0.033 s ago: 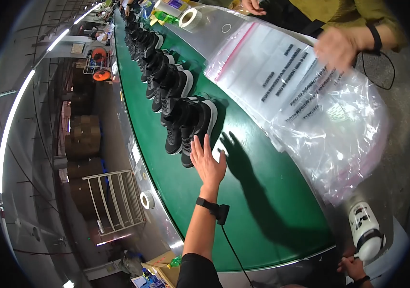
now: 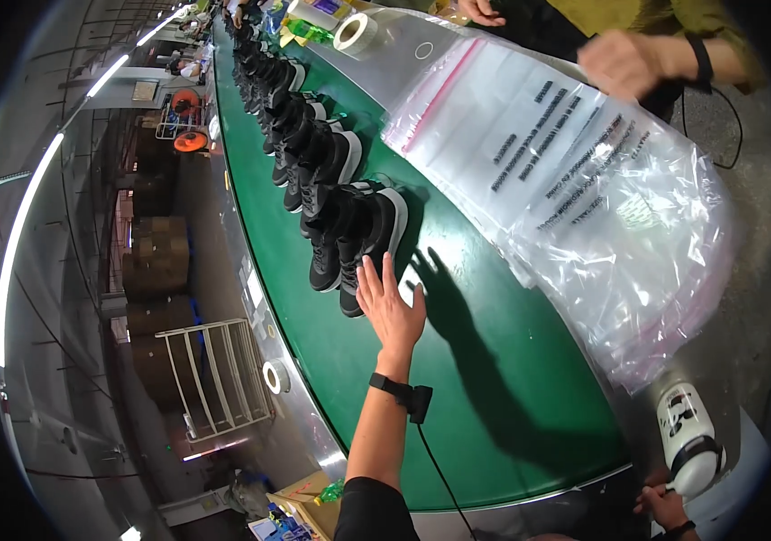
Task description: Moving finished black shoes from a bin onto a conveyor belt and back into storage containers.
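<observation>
My left hand (image 2: 391,307) is open, its fingers spread, palm down over the green conveyor belt (image 2: 494,361). Its fingertips reach the toe of the nearest black sneaker (image 2: 363,236), which has a white sole; whether they touch it I cannot tell. A strap with a small black device circles my left wrist. At the lower right, my right hand (image 2: 663,505) has curled fingers beside the rounded end of a white bottle-shaped thing (image 2: 685,424) with black markings. What those fingers hold, if anything, is hidden.
More black sneakers (image 2: 291,126) line the belt's left side. Clear plastic bags (image 2: 575,180) with a pink edge lie along its right. Beyond them a co-worker's hand (image 2: 624,65) is blurred. A tape roll (image 2: 356,33) stands far off, another (image 2: 275,375) at left beside a metal rack (image 2: 216,383).
The co-worker's hand has lifted off the plastic bags and moved up and slightly left. My left hand and the sneakers stay almost where they were.
</observation>
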A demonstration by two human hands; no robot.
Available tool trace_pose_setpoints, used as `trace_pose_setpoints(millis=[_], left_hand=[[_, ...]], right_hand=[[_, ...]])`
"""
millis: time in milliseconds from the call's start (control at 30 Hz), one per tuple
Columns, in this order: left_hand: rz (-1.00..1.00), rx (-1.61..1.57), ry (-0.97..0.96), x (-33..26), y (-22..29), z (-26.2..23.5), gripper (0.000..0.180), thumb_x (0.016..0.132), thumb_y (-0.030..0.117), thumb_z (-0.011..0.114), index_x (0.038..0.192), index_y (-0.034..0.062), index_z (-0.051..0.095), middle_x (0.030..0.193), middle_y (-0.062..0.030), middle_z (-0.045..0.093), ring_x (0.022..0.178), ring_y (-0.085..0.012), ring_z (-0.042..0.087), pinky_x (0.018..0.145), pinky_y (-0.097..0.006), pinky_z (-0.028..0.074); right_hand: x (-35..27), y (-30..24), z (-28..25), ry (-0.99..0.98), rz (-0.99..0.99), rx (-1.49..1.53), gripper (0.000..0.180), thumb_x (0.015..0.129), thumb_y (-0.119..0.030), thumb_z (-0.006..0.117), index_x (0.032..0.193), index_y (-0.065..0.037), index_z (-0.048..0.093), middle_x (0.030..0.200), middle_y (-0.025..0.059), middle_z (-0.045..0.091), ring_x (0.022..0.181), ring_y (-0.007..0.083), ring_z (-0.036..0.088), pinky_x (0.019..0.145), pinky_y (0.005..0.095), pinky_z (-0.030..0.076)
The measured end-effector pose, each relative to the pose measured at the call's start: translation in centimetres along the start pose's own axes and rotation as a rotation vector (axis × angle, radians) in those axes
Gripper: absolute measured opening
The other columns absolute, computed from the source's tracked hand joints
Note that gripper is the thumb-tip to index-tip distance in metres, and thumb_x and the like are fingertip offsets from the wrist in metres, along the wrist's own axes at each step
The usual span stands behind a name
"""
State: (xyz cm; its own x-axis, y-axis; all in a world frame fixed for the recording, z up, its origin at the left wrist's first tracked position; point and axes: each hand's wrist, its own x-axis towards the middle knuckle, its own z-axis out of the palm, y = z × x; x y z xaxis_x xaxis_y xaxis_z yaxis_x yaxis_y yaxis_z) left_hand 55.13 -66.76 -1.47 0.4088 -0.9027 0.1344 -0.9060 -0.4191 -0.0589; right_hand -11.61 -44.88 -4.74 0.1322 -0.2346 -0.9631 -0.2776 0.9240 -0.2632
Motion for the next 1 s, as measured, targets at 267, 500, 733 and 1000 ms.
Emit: trace_pose_setpoints(millis=[267, 500, 733, 1000], left_hand=[[-0.047, 0.097, -0.077, -0.9, -1.9, 1.3, 0.075, 0.083, 0.023, 0.070, 0.151, 0.0127, 0.039, 0.160, -0.0178, 0.026, 0.145, -0.0435, 0.025, 0.116, -0.049, 0.027], [-0.079, 0.087, -0.094, -1.4, -3.6, 1.6, 0.059, 0.086, 0.012, 0.063, 0.142, 0.0037, 0.049, 0.159, -0.0186, 0.026, 0.143, -0.0464, 0.027, 0.117, -0.047, 0.028], [-0.115, 0.007, -0.108, -1.2, -3.7, 2.0, 0.051, 0.088, 0.013, 0.062, 0.136, -0.0013, 0.055, 0.157, -0.0210, 0.031, 0.143, -0.0460, 0.028, 0.117, -0.046, 0.028], [-0.087, -0.056, -0.123, -2.4, -3.3, 0.5, 0.060, 0.086, 0.019, 0.068, 0.138, -0.0032, 0.050, 0.158, -0.0232, 0.027, 0.144, -0.0464, 0.026, 0.117, -0.048, 0.028]], right_hand=[[0.2, -3.9, 0.0, -0.159, 0.146, -0.031, 0.037, 0.097, -0.036, 0.063, 0.115, -0.005, 0.067, 0.082, 0.0045, 0.068, 0.071, 0.0103, 0.061, 0.066, 0.0262, 0.050], [1.4, -4.1, -0.7, -0.154, 0.206, 0.149, 0.033, 0.096, -0.032, 0.065, 0.113, -0.004, 0.063, 0.080, 0.0061, 0.067, 0.067, 0.0126, 0.062, 0.063, 0.0284, 0.053], [2.2, -2.9, -0.7, -0.107, 0.262, 0.364, 0.031, 0.095, -0.028, 0.066, 0.111, -0.003, 0.059, 0.077, 0.0077, 0.066, 0.063, 0.0149, 0.064, 0.060, 0.0306, 0.055], [1.2, 2.3, -2.8, -0.030, 0.503, 0.626, 0.029, 0.095, -0.023, 0.067, 0.109, -0.003, 0.053, 0.077, 0.0088, 0.064, 0.064, 0.0185, 0.067, 0.059, 0.0327, 0.058]])
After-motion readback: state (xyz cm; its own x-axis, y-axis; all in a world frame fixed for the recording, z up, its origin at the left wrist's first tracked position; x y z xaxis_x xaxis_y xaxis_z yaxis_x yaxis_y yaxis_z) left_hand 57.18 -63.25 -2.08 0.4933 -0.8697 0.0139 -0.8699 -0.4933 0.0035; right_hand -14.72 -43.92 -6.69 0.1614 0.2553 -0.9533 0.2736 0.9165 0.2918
